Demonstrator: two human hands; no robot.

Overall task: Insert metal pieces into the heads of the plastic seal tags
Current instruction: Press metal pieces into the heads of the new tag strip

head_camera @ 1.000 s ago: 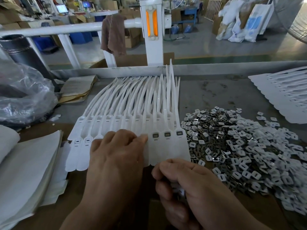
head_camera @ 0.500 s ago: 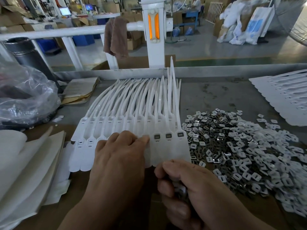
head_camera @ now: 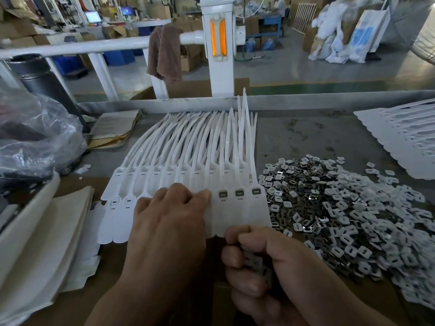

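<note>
**Bare hands and forearms, nothing worn**

Two hands are showing at the bottom of the view, the left hand [head_camera: 169, 222] toward seven o'clock and the right hand [head_camera: 266, 262] toward five o'clock. Both forearms are showing bare, no sleeves reaching into view. No gloves, rings, or watch are showing; the fingernails are looking short and unpainted.

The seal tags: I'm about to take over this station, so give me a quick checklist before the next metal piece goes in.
1. Tag row lying flat, held by the left hand: ok.
2. Right hand stocked with metal pieces: ok.
3. Three rightmost heads filled: ok.
4. Next empty head visible: not ok, fingers cover it.
5. Pile of pieces close by: ok.
6. Piece facing the right way: cannot tell.
</note>
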